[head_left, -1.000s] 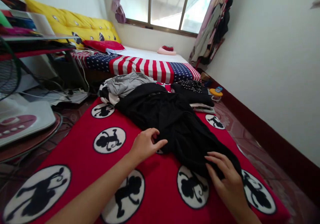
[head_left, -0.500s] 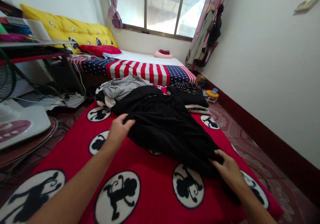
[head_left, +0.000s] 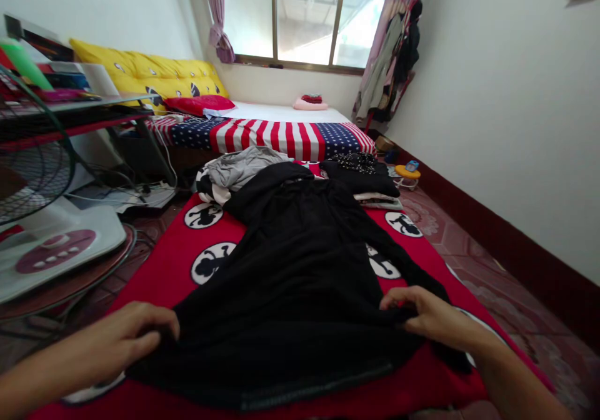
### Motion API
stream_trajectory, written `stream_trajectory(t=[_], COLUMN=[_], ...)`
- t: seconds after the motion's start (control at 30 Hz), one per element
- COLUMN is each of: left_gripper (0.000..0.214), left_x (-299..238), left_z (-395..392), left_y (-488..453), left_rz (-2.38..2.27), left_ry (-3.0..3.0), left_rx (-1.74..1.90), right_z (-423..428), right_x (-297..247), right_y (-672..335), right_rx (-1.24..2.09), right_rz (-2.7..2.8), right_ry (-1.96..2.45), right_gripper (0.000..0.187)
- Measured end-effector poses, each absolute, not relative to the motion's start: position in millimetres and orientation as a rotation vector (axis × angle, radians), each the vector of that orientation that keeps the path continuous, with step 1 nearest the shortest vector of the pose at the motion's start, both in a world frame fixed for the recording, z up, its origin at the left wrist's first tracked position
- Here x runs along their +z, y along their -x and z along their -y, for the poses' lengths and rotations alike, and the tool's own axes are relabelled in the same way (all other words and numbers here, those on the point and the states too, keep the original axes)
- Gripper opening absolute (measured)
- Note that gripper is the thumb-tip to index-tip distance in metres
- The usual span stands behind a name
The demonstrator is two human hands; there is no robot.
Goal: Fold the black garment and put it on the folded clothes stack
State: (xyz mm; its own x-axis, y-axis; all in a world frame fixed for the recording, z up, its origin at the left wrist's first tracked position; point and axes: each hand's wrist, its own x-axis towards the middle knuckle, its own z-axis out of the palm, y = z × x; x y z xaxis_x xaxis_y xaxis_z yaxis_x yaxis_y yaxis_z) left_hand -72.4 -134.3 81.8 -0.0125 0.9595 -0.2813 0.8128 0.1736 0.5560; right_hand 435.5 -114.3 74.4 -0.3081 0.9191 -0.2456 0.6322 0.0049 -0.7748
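Note:
A black garment lies spread along a red blanket printed with black monkey figures in white circles. My left hand grips the garment's near left edge, fingers curled over the cloth. My right hand pinches the near right edge, thumb and fingers closed on the fabric. The hem lies close to me between both hands.
A pile of grey, striped and dark clothes sits at the blanket's far end. Behind it is a bed with a flag-pattern cover and yellow cushions. A fan base and cables lie left. A white wall runs along the right.
Both hands pulled the black garment toward me and spread it out flat. My left hand moved from the garment's far left side down to the near left edge.

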Motion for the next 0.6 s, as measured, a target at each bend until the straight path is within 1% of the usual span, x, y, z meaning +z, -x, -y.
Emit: stream_trajectory(t=[0.1,0.2,0.23,0.33,0.43,0.5,0.53,0.57,0.6], left_gripper=[0.022,0.016,0.017,0.032,0.05,0.062,0.064,0.061,0.054], left_x=[67,76,80,84,73,63,58,53,50], left_z=[144,133,123,80,33,7,-3,-11,-17], left_y=[83,80,75,52,20,-3,-13,-21,-27], left_rz=[-1.539,-1.517,-1.536,-1.636,-1.918,-2.105,-2.162,-2.196,-2.213], left_ry=[-1.72,-1.775,-1.812,-1.957,-2.12,-2.192,-2.21,-2.218,-2.216], left_rx=[-0.13,-0.224,-0.202,-0.023,0.215,0.282,0.301,0.32,0.341], right_z=[117,108,101,71,36,16,8,1,-4], right_x=[81,90,90,80,61,50,45,42,39], right_y=[-445,-451,-451,-440,-415,-393,-383,-375,-368], right_rx=[1.303,1.404,1.376,1.056,0.653,0.442,0.368,0.323,0.302], right_rz=[2.146,2.214,2.203,2.067,1.928,1.901,1.907,1.923,1.943], right_ry=[1.612,1.469,1.434,1.533,1.707,1.81,1.866,1.92,1.964], right_gripper=[0.023,0.014,0.015,0.026,0.033,0.041,0.042,0.039,0.033])
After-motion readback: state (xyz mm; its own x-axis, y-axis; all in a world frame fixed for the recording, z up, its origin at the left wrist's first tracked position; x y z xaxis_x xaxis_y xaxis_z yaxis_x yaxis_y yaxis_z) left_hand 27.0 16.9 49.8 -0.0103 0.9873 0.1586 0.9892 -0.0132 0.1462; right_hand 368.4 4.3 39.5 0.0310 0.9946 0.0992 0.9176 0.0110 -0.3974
